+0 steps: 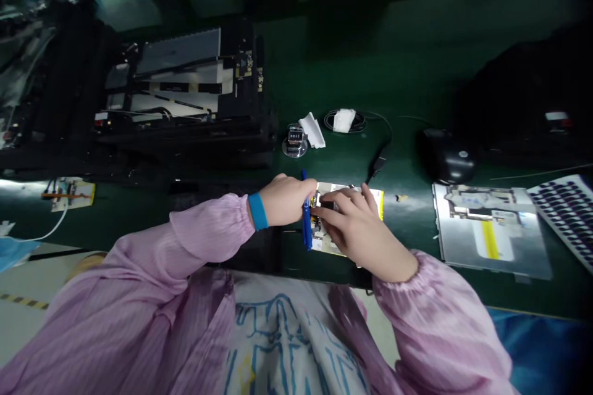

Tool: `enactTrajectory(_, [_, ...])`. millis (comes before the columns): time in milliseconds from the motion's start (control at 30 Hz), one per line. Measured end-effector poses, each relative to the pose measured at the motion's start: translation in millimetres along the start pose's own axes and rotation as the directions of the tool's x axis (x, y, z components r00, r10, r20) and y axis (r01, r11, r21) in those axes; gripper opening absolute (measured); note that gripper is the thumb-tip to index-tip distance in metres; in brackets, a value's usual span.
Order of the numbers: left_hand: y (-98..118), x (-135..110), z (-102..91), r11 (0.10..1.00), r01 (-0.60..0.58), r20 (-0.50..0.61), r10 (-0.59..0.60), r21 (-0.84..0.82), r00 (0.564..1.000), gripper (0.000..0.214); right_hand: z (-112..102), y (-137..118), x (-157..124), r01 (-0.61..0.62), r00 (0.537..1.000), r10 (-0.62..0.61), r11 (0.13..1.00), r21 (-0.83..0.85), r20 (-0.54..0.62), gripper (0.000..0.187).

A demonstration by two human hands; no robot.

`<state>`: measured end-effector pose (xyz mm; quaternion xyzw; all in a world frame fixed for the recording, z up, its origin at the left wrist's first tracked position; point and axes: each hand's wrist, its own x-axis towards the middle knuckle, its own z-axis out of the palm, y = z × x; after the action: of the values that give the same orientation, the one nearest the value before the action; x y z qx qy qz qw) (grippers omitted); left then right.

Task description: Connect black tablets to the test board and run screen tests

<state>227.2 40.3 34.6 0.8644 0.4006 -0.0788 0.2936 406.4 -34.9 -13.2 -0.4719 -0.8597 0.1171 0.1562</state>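
Observation:
A circuit board assembly [377,194] with a pale plate and a yellow edge lies in front of me. My left hand [283,200] reaches its left edge, fingers curled and thumb forward. In that hand is a slim blue pen-like tool [306,225], lying roughly front to back along the edge. From the right, my right hand [354,222] bends over the assembly. Its index and middle fingertips press together near small parts on the left side. What lies under those fingers is hidden, and the thumb is mostly covered.
Stacked black device housings [185,83] stand at the left. Behind the hands are a tally counter [295,137], a white scrap [313,129] and a coiled cable [344,120]. On the right are a black rounded device [447,155], a metal plate [463,241] and a patterned sheet [565,213].

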Motion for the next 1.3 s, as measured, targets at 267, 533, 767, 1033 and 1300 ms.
enactTrajectory(267, [2,1,4.1,0.998,0.012,-0.028,-0.01,0.063,1.0,0.003,-13,10,32,0.07,0.974,-0.079,0.996,0.047,0.212,0.03])
enactTrajectory(533, [-2,1,3.4,0.999,0.011,-0.036,-0.009,0.036,0.999,0.01,-14,17,41,0.065,0.963,-0.095,0.99,0.127,0.251,0.024])
enactTrajectory(767, [3,0,7.7,0.999,0.032,-0.083,-0.03,0.018,0.996,0.009,-2,-4,-2,-0.113,0.988,0.122,0.989,0.092,-0.093,0.012])
enactTrajectory(1033, [6,3,10.7,0.998,0.059,-0.091,-0.058,0.008,0.994,0.01,15,-22,-19,-0.164,0.958,0.196,0.973,0.161,-0.209,0.024])
enactTrajectory(1300, [1,4,15.7,1.0,0.023,-0.126,-0.022,0.009,0.992,0.008,14,-20,-19,-0.177,0.954,0.221,0.96,0.217,-0.201,0.026])
